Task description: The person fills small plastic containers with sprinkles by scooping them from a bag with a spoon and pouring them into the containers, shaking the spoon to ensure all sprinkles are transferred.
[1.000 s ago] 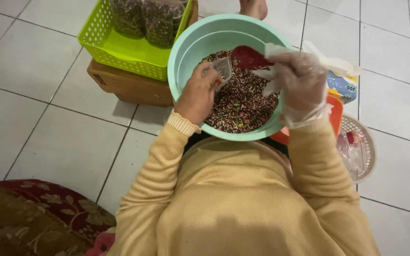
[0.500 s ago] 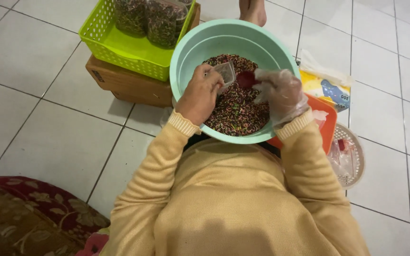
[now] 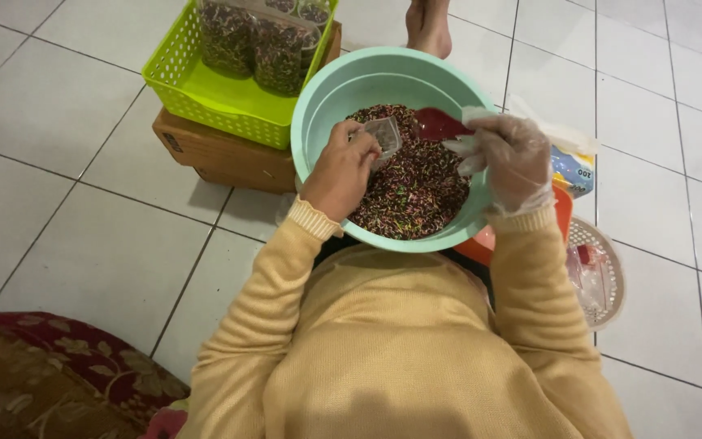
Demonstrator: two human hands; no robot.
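Observation:
A teal bowl [image 3: 331, 97] sits in front of me, filled with dark multicoloured sprinkles [image 3: 416, 191]. My left hand [image 3: 339, 171] holds a small clear plastic bag [image 3: 385, 136] over the sprinkles. Inside a thin clear glove, my right hand [image 3: 509, 158] grips a red scoop [image 3: 439, 123] lifted just right of the bag. Both hands are inside the bowl's rim.
A lime green basket [image 3: 205, 89] with filled sprinkle bags [image 3: 253, 41] rests on a cardboard box [image 3: 221, 154] at the left. A person's bare foot [image 3: 428, 24] is beyond the bowl. An orange tray [image 3: 564, 213], a printed packet [image 3: 574, 167] and a round white basket [image 3: 603, 268] lie right. A patterned cushion [image 3: 50, 382] is bottom left.
The right hand dipped the red scoop into the sprinkles, then lifted it up beside the bag. The left hand kept holding the bag in place.

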